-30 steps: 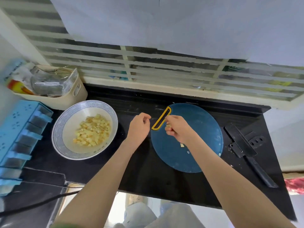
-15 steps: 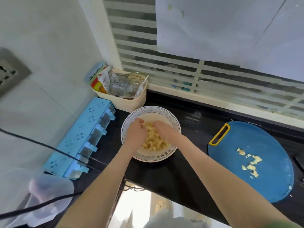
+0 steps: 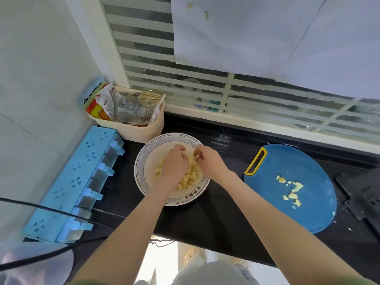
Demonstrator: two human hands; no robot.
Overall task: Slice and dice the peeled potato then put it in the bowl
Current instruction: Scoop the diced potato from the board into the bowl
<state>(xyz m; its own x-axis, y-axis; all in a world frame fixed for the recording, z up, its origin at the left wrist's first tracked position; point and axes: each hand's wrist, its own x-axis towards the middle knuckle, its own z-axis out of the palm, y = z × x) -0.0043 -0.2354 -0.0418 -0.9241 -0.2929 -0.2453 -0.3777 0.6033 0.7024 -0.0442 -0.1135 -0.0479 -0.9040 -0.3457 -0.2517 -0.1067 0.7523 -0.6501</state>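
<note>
So here's where we're at: both hands are over the bowl [image 3: 181,199], which sits on the black counter [image 3: 216,219]. The bowl already has a decent pile of diced potato [image 3: 190,177] in it, pale yellow little cubes heaped toward its right half.

Our left hand [image 3: 174,163] hangs over the middle of the bowl, knuckles up, fingers curled down toward the cubes. Honestly we can't tell if it's gripping any potato or just touching the pile, since the back of the hand hides everything under it. Our right hand [image 3: 207,161] is over the bowl's far right rim with the fingertips bunched together. There might be a bit of potato in that pinch, but it's too small to tell.

Not all the potato made it over. Well to the right of the bowl is the round blue cutting board [image 3: 308,212], its yellow handle [image 3: 256,163] on the side nearest the bowl, and a scatter of leftover potato bits [image 3: 292,190] lies on it.

Other stuff: a beige basket [image 3: 141,130] stuffed with packets and a glass jar is just behind the bowl, nearly touching its far left rim. A light blue plastic rack [image 3: 72,182] runs along the wall left of the bowl, and a black cable [image 3: 41,208] crosses in front of that.
</note>
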